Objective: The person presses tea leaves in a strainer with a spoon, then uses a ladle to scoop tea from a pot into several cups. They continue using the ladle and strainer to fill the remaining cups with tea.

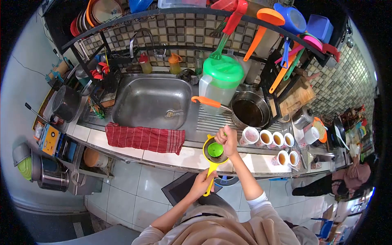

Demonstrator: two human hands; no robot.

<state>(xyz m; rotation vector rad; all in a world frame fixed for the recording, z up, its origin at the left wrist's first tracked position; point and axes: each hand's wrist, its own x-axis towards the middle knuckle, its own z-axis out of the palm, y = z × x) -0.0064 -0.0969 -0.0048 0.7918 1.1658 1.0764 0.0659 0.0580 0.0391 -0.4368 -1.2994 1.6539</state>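
My left hand (201, 183) is closed around the handle of a yellow strainer (213, 167), held just in front of the counter's edge. Dark matter shows inside the strainer's bowl. A round green scoop (215, 149) sits in that bowl, and my right hand (227, 141) is closed in a fist at its side; its handle is mostly hidden by my fingers. Right of my right hand stand a paper cup (249, 136) and several cups of amber liquid (265, 138). Behind them is a metal saucepan (250, 109) with dark liquid and an orange handle.
A steel sink (153, 98) lies left, with a red checked cloth (145, 139) over its front edge. A green-lidded pitcher (222, 75) stands behind the saucepan's handle. Utensils hang from the rack (175, 11) above. At far right is another person (347, 179).
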